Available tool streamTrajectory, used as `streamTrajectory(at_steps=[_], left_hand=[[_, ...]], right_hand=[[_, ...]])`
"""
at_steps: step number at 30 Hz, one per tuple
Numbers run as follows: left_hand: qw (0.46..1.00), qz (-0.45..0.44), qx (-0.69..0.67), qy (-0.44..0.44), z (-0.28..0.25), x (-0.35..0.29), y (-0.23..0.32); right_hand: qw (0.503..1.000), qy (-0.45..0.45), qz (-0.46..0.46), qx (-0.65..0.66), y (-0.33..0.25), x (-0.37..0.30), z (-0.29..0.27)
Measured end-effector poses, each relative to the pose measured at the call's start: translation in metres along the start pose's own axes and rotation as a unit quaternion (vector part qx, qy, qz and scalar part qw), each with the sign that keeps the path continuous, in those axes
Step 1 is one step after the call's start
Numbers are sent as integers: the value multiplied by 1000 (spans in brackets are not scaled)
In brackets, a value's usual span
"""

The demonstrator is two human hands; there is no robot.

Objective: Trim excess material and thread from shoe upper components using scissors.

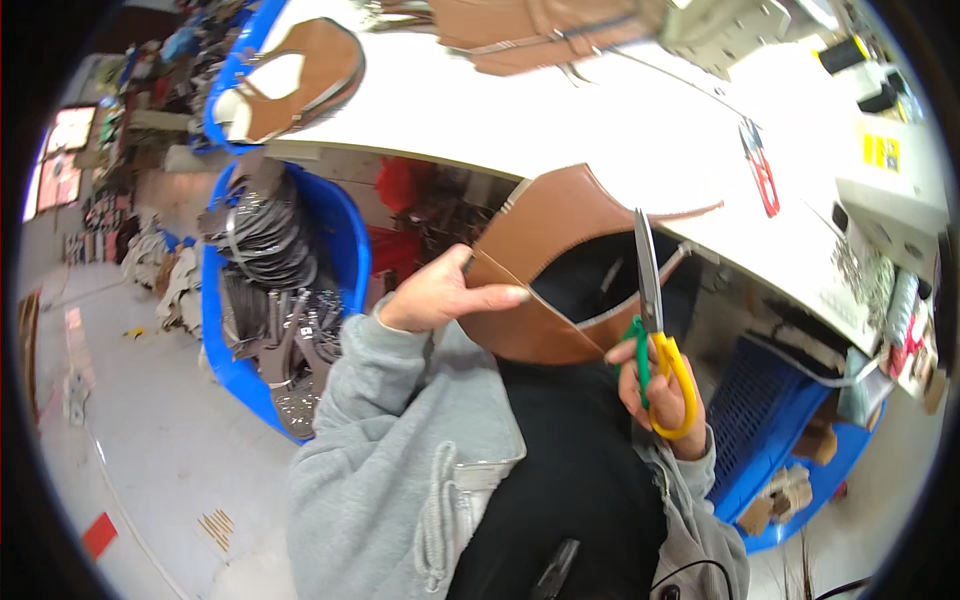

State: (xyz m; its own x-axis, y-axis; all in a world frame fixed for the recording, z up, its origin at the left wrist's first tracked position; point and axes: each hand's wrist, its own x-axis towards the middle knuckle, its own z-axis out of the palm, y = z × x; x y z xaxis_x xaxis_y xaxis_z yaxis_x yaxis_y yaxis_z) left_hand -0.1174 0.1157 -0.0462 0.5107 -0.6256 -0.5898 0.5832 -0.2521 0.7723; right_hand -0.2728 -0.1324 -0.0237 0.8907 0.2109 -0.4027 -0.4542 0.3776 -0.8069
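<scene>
My left hand [440, 292] pinches the near left edge of a brown leather shoe upper [555, 215], thumb on top. The upper is curved round a dark opening, with light stitching along its edges, and hangs in front of the table edge above my lap. In my right hand [660, 395] is a pair of scissors [650, 300] with one green and one yellow handle loop. Its blades point up and away from me and look closed or nearly so. They overlap the right part of the upper in view; I cannot tell whether they touch it.
On the white table [450, 120] lie another brown upper [325, 75], a stack of brown pieces [540, 30], red-handled snips [762, 175] and part of a sewing machine [730, 35]. A blue bin [355, 240] of dark bundled pieces stands left, a blue crate [765, 410] right.
</scene>
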Motion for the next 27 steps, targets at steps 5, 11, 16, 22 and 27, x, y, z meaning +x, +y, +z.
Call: streamTrajectory(at_steps=[5,11,16,22,27], left_hand=[[999,47,-21,-1,-6,-39,12],[965,177,-196,11,-34,-73,1],[815,455,-344,-102,-41,-81,5],[842,519,-120,84,-111,-147,51],[808,487,-42,328,-141,-131,97]], right_hand=[[999,-22,6,-41,2,2,1],[999,-5,12,-50,4,16,5],[1000,-1,8,-19,11,20,5],[1000,18,-22,10,14,24,1],[999,26,-29,5,16,25,-1]])
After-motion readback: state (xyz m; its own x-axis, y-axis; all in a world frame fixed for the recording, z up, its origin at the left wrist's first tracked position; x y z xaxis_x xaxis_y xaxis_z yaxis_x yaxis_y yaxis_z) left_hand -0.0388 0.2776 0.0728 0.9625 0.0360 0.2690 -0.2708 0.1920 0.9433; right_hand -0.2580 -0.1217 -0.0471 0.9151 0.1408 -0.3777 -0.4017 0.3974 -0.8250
